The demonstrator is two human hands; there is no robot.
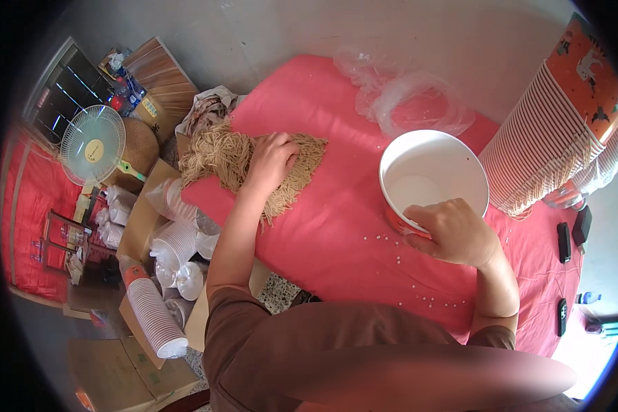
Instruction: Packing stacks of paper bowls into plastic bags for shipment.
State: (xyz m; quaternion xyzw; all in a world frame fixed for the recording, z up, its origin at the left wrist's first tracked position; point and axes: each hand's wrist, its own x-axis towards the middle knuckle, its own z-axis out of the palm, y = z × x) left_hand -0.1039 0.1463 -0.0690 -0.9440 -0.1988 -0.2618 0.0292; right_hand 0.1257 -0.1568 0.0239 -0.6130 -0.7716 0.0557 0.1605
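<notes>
A white fan (93, 145) stands far left. Stacked paper cups (156, 317) lie near left, clear plastic bags (408, 96) far on the pink tabletop (336, 226), striped tubs (553, 137) stacked right.

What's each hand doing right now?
Left hand: closing on the noodle pile, grabbing strands.
Right hand: shut on the white bowl rim.

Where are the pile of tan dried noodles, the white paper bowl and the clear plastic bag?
pile of tan dried noodles (216, 156), head view, left heap
white paper bowl (419, 189), head view, inner floor
clear plastic bag (405, 96), head view, crumpled middle
</notes>
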